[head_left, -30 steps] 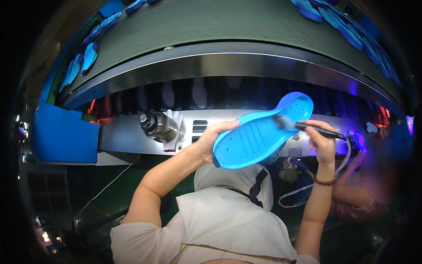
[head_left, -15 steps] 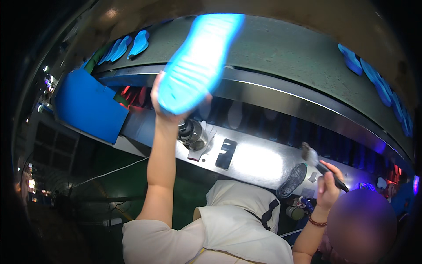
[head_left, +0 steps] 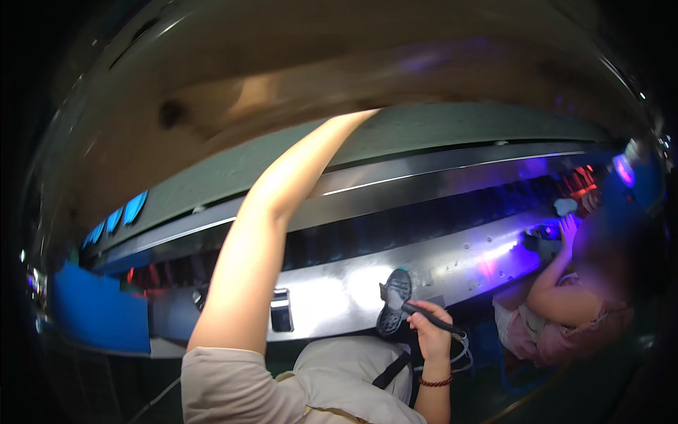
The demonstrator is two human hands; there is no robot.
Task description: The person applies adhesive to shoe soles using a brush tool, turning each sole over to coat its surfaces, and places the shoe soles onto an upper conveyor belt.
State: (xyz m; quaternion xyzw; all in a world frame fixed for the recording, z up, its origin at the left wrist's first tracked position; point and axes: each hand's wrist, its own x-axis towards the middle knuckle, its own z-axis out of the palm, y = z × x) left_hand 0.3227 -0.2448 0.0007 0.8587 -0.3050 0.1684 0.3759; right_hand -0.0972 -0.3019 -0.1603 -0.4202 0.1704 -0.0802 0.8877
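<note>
- Brush [head_left: 424,318], a thin dark-handled tool, sits in the grip of the right hand [head_left: 424,332]; fingers close round the handle, which runs from lower right up to its tip at the upper left.
- That tip points at a dark ribbed shoe sole [head_left: 393,300] standing roughly upright against the shiny steel machine front [head_left: 339,297], touching or just short of it; the sole's long axis is near vertical.
- Left hand is out of sight: the bare left arm [head_left: 268,233] reaches up and away over the grey-green conveyor belt [head_left: 438,131], and its grip cannot be told.
- Right hand is far nearer the sole.
- Blue soles [head_left: 116,219] lie far left on the belt; another person [head_left: 586,297] works at right.
</note>
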